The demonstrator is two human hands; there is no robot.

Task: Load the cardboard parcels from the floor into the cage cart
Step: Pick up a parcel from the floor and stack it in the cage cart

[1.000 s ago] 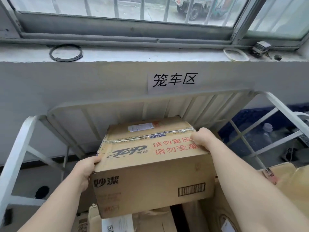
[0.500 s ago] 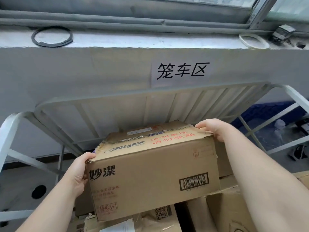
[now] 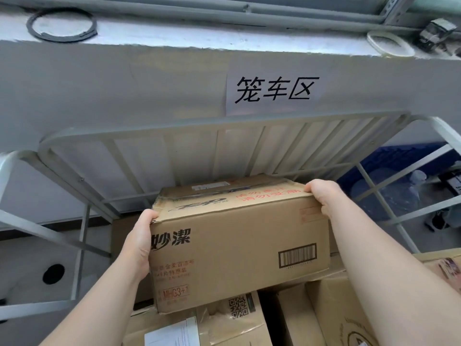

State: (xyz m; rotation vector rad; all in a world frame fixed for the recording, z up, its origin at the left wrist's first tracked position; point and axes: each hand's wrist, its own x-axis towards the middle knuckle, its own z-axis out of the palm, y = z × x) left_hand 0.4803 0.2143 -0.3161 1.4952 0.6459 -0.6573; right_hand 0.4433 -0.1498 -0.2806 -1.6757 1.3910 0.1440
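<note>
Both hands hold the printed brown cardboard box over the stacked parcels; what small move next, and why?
Probably lower it straight down: the left hand and right hand grip the printed brown cardboard box at its upper corners, inside the grey metal cage cart, directly above other cardboard parcels.

One view: a wide-angle camera worn at head height. It faces forward and slightly down, square to the grey painted wall (image 3: 112,83) and its white paper sign with black characters (image 3: 273,92). Both forearms (image 3: 99,308) enter from the bottom edge; the left hand (image 3: 139,245) and right hand (image 3: 321,196) sit mid-frame. The brown printed cardboard parcel (image 3: 237,245) they grip is near the lens, at centre. The grey metal-barred cage cart (image 3: 199,131) stands just behind, its top rail bowed by the lens. The dusty grey window sill (image 3: 224,33) runs along the top edge.
</note>
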